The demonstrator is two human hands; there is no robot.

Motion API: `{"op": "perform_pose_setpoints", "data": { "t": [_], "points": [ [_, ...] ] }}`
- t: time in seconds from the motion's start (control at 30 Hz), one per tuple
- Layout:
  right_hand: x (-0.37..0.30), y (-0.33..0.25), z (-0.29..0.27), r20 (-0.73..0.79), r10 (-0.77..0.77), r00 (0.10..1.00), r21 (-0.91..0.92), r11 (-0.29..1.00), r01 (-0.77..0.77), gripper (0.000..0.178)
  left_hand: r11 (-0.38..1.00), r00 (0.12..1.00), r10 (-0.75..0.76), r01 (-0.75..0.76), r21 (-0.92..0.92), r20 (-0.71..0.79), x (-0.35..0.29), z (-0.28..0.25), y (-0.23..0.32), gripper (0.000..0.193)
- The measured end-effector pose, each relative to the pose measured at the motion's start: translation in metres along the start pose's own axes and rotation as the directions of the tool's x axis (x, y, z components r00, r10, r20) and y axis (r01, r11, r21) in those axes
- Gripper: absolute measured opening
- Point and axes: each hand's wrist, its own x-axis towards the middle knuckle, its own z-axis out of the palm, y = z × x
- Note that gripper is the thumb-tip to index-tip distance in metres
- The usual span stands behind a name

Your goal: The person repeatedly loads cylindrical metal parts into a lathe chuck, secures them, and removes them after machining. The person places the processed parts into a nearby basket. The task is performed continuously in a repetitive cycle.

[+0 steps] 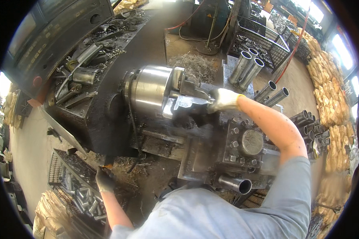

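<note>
My right hand [225, 100], in a pale work glove, reaches across the lathe to the jaws of the shiny steel chuck [151, 88]. Its fingers are closed around the near end of something by the jaws, mostly hidden by the glove. A bright metal surface [187, 102] shows between the glove and the chuck. Low at the left, my left hand [104, 180], in a dirty dark glove, hangs beside a mesh crate [56, 169] of short metal tubes [83, 201]. How its fingers lie is unclear.
A bolted tool post [251, 142] stands below my right forearm, with a steel tube [236, 184] nearby. Upright tubes [249, 67] stand behind it. Loose tools [83, 75] and chips cover the headstock. Stacked brown sacks [327, 101] line the right side.
</note>
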Motion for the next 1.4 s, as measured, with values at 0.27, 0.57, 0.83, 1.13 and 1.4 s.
{"op": "perform_pose_setpoints", "data": {
  "t": [0.27, 0.57, 0.83, 1.13, 1.4],
  "points": [
    [-0.142, -0.001, -0.012, -0.621, 0.069, 0.781, 0.032, 0.998, -0.062, 0.054, 0.882, 0.953, 0.28, -0.208, 0.423, -0.114, -0.02, 0.012, 0.003, 0.032],
    [-0.311, -0.026, 0.104, -0.856, 0.44, 0.271, 0.498, 0.841, 0.21, 0.035, -0.75, -0.331, 0.605, -0.542, 0.379, 0.724, -0.126, 0.236, 0.176, 0.043],
    [-0.37, -0.053, 0.177, -0.804, 0.479, 0.353, 0.529, 0.846, 0.057, 0.036, -0.721, 0.481, 0.61, 0.006, 0.693, 0.63, -0.074, 0.378, 0.293, 0.072],
    [-0.382, -0.038, 0.237, -0.714, 0.489, 0.501, 0.58, 0.814, 0.031, 0.034, -0.306, 0.036, 0.441, -0.933, 0.188, 0.897, -0.204, 0.165, 0.016, 0.028],
    [-0.323, -0.012, 0.253, -0.559, 0.355, 0.749, 0.443, 0.892, -0.093, 0.078, -0.11, 0.931, -0.133, -0.356, 0.928, 0.341, -0.255, -0.045, -0.168, 0.037]
  ]
}}
